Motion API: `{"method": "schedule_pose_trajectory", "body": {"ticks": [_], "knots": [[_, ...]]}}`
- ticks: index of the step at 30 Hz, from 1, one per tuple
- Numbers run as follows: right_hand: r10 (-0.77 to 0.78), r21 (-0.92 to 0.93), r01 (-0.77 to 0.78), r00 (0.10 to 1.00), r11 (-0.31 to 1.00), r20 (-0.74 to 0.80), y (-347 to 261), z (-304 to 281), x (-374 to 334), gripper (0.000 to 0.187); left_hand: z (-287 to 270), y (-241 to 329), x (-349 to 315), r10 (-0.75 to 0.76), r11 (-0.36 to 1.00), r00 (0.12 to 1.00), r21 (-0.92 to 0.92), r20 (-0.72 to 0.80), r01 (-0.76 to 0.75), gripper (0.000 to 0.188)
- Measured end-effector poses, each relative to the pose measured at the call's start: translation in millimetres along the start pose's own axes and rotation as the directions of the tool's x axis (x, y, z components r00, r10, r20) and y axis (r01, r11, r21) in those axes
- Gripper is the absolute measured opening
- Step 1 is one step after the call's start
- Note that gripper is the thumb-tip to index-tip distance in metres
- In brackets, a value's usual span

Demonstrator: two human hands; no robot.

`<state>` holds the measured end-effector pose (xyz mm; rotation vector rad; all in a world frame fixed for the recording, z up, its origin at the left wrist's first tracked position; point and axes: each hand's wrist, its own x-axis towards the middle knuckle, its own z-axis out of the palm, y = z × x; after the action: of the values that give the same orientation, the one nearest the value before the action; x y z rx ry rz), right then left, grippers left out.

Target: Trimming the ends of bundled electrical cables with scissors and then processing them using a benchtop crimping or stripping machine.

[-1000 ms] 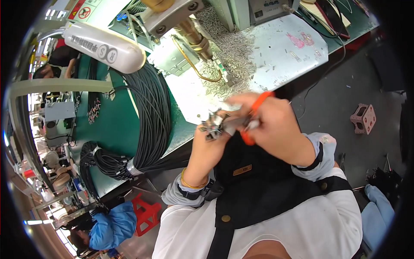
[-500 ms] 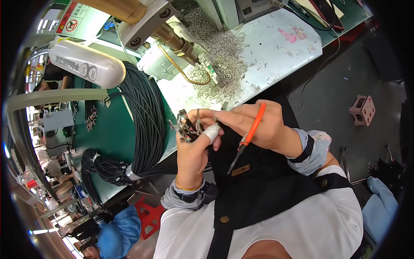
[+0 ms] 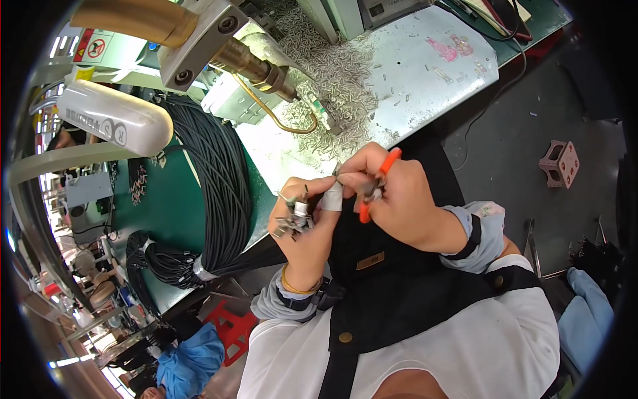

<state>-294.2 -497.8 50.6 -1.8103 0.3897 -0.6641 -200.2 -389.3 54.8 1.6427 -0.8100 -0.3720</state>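
My left hand [image 3: 302, 233] is closed around a bunch of small metal connector ends [image 3: 296, 219], which stick out over the back of its fingers. White tape wraps its thumb [image 3: 333, 198]. My right hand [image 3: 402, 199] meets the left fingertips, and the two pinch a tiny piece at the bench edge, too small to make out. Tucked in the right palm are orange-handled pliers [image 3: 391, 160]; their jaws are partly hidden by the fingers.
Ahead stands a press-like machine with a metal nozzle [image 3: 276, 80] above a heap of small metal pieces [image 3: 342, 86] on a white work plate [image 3: 438, 73]. A coil of black cable [image 3: 219, 173] lies left on the green bench. A pink stool [image 3: 559, 164] stands right.
The pliers have swung from pointing down toward my apron to lying across the right palm. My left hand has turned, and the connector bunch now sits lower over its fingers.
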Motion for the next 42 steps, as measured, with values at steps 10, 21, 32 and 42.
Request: {"method": "schedule_pose_trajectory", "body": {"ticks": [10, 21, 32, 42], "knots": [[0.350, 0.582, -0.349, 0.930, 0.735, 0.115, 0, 0, 5, 0.010, 4, 15, 7, -0.355, 0.894, 0.935, -0.291, 0.000, 0.340, 0.017], [0.163, -0.224, -0.112, 0.961, 0.968, 0.225, 6, -15, -6, 0.030, 0, 18, 5, -0.291, 0.910, 0.957, -0.313, -0.017, 0.271, 0.015], [0.244, -0.080, -0.231, 0.925, 0.970, 0.290, 18, -7, -9, 0.025, 0, 18, 17, -0.385, 0.888, 0.923, -0.269, 0.002, 0.371, 0.013], [0.358, 0.263, -0.341, 0.934, 0.902, -0.017, 23, -13, 43, 0.019, 1, 1, 76, -0.500, 0.675, 0.839, -0.510, 0.215, 0.533, 0.008]]}}
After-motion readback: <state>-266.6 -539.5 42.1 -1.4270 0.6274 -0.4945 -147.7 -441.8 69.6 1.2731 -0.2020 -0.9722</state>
